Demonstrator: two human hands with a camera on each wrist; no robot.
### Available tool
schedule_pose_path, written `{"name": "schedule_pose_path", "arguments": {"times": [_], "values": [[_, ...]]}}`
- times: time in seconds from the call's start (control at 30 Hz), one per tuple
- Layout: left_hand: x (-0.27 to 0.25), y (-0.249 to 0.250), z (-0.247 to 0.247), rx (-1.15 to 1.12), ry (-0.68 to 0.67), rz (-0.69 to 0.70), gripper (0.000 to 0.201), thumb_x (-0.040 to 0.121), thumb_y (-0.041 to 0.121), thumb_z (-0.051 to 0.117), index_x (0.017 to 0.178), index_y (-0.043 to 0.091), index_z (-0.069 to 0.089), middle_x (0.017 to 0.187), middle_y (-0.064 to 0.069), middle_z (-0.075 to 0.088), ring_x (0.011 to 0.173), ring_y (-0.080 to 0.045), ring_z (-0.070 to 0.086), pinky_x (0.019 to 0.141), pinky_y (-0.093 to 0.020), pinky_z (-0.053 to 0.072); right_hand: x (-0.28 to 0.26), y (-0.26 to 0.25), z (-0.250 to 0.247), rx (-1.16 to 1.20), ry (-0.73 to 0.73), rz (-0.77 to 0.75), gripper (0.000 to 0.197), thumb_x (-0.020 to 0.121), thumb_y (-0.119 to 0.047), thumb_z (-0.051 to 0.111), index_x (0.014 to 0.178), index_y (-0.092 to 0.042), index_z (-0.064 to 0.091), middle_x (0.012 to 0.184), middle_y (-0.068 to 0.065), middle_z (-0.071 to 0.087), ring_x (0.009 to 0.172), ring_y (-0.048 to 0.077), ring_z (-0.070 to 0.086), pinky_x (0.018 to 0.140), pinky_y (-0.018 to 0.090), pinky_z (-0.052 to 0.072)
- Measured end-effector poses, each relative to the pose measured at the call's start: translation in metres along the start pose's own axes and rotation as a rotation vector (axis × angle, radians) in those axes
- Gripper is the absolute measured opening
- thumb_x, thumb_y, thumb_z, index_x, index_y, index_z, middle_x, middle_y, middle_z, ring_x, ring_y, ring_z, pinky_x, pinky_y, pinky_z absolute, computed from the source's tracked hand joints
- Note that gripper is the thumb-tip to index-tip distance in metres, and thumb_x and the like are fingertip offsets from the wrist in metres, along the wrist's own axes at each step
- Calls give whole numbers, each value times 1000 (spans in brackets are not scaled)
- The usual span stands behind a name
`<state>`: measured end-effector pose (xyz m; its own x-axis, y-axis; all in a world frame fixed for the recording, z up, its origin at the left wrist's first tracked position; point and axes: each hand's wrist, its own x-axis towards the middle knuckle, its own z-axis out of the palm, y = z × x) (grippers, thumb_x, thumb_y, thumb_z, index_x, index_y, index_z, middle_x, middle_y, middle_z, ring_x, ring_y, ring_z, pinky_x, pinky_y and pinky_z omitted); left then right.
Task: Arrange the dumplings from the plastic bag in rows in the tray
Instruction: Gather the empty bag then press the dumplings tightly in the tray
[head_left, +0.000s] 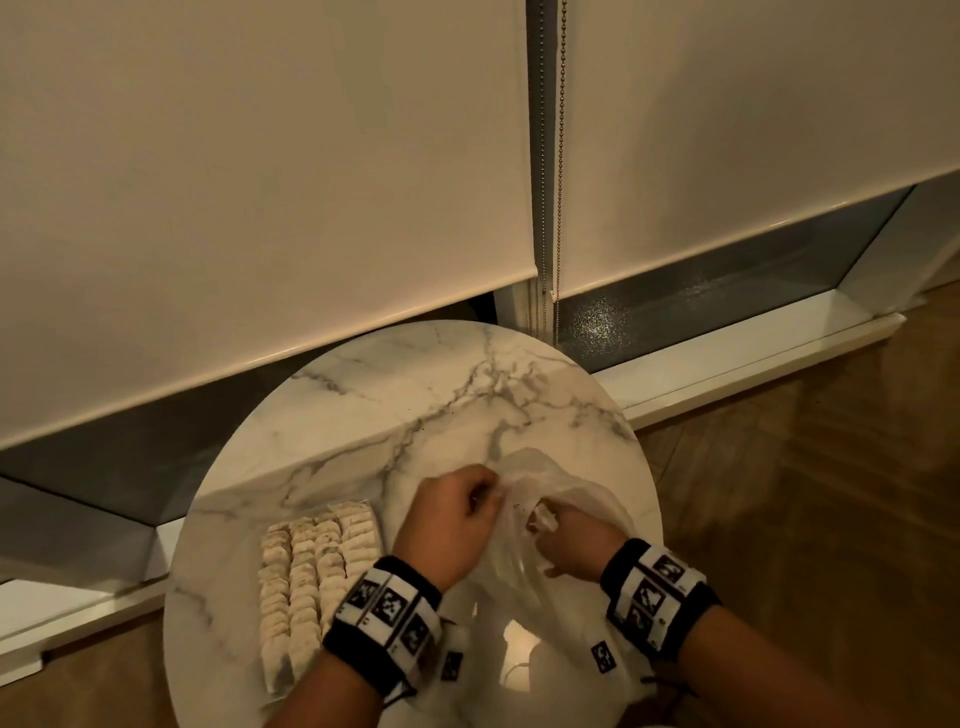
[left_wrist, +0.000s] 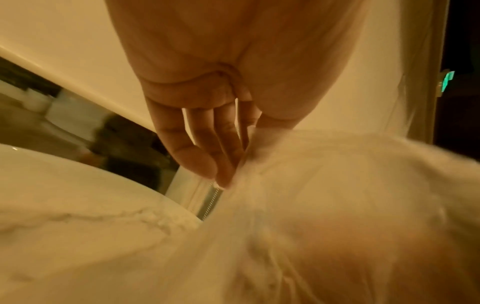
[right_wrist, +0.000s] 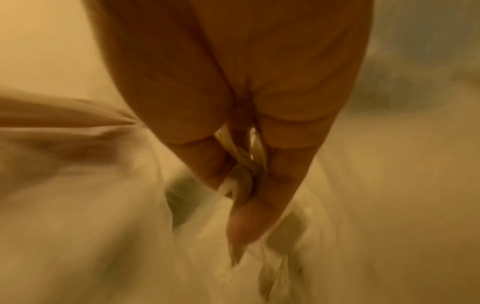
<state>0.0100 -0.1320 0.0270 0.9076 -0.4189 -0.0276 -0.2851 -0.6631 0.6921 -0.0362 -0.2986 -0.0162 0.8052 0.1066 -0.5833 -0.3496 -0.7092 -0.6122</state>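
Observation:
A thin clear plastic bag (head_left: 524, 566) lies crumpled on the round marble table (head_left: 395, 410), right of a clear tray (head_left: 275, 686). The tray holds several rows of pale dumplings (head_left: 311, 566). My left hand (head_left: 480, 499) pinches the bag's upper edge. My right hand (head_left: 543, 525) grips a twisted bunch of the bag film. In the left wrist view the fingers (left_wrist: 207, 152) pinch the film (left_wrist: 311, 185). The right wrist view is blurred; white twisted plastic (right_wrist: 246, 164) sits inside the curled hand. No dumplings show inside the bag.
The table stands close to a window with two lowered roller blinds (head_left: 260, 182) and a bead chain (head_left: 560, 156). A white sill (head_left: 753, 364) runs behind. Wooden floor (head_left: 831, 493) lies to the right. The table's far half is bare marble.

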Motion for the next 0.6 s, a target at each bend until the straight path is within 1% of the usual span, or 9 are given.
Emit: {"name": "schedule_pose_path", "arguments": {"times": [0.03,0.07,0.1,0.2,0.27,0.33,0.4,0.47,0.6], "values": [[3,-3,-7,22,27,-10,14,93,33,64,82,27,69,67,9,66,63,-4,60,61,-20,46,-7,-4,-2,0,65,-21,13,89,-13,56,90,-23,64,99,5,68,92,21,64,85,33,53],[6,-6,-14,49,52,-17,18,93,34,64,76,29,65,62,8,63,60,-4,58,56,-17,42,-9,-6,1,-25,107,-42,21,86,-11,53,75,-28,57,88,0,65,84,19,62,76,29,51],[8,-8,-20,74,70,-21,22,94,34,64,72,30,61,58,8,59,58,-5,56,53,-13,37,-15,-9,3,-34,121,-49,26,85,-10,51,68,-30,50,85,-1,62,82,19,60,71,27,47],[14,-14,-30,110,108,-14,29,93,31,65,66,31,55,52,8,52,53,-5,52,49,-13,31,-17,-9,11,-61,131,-95,29,85,-13,50,62,-29,43,86,3,62,84,24,61,69,28,42],[15,-18,-33,115,114,-19,31,93,30,65,64,30,55,51,10,50,52,-4,50,51,-16,32,-19,-8,11,-66,166,-145,33,83,-10,50,59,-30,39,79,0,58,81,23,60,68,27,39],[15,-24,-36,121,120,-33,29,94,31,64,66,27,57,53,8,52,53,-5,50,52,-21,35,-22,-7,9,-70,185,-166,27,82,-7,51,63,-27,45,81,0,61,82,21,59,69,25,37],[13,-30,-39,134,131,-37,29,94,31,64,66,26,56,55,8,54,54,-5,52,53,-25,37,-29,-8,7,-68,203,-203,16,83,-8,52,78,-20,61,91,3,68,89,21,62,70,24,39],[11,-36,-41,126,131,-53,26,94,29,65,68,29,59,59,11,59,57,-3,56,56,-26,42,-33,-4,5,-51,225,-216,16,84,-9,52,90,-12,67,95,3,70,92,21,62,73,28,44],[8,-45,-45,106,121,-84,14,92,26,68,78,30,68,70,14,67,64,-1,61,65,-30,51,-35,6,4,-41,228,-178,22,82,-12,52,96,-15,69,97,1,70,92,19,63,79,30,49]]}}
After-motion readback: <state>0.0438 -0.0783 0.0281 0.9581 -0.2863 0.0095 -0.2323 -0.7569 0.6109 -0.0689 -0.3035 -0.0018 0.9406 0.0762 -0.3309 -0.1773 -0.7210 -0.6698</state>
